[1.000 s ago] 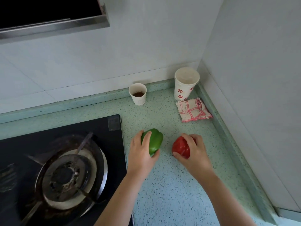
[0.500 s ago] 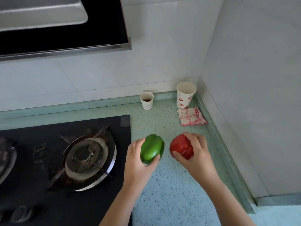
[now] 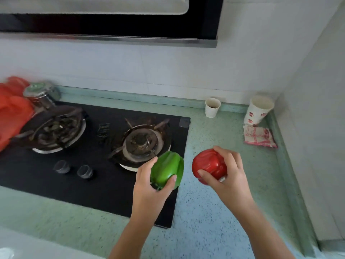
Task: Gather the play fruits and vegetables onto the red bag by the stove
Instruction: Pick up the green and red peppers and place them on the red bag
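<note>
Left hand [image 3: 149,186] grips green pepper [image 3: 167,170] over stove [image 3: 93,174] right edge; right hand [image 3: 226,176] grips red pepper [image 3: 208,163] above counter [image 3: 214,221]. Red bag [image 3: 13,113] far left.

Speckled pale-green stone countertop [image 3: 214,212], black glass two-burner gas hob [image 3: 104,176], small white paper cup [image 3: 212,107], taller red-patterned paper cup [image 3: 258,112], pink-checked folded cloth [image 3: 259,136], crumpled red plastic bag [image 3: 13,113] at left edge.

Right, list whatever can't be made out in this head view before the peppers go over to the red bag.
- Red bag: cut off by the left edge and blurred, so what already lies on it is unclear.
- Jar beside it: blurred; contents unreadable.
- Green pepper: its near side is hidden by the left hand.
- Red pepper: its right side is hidden by the right hand.
- Small cup: the dark contents are too small to identify.
</note>
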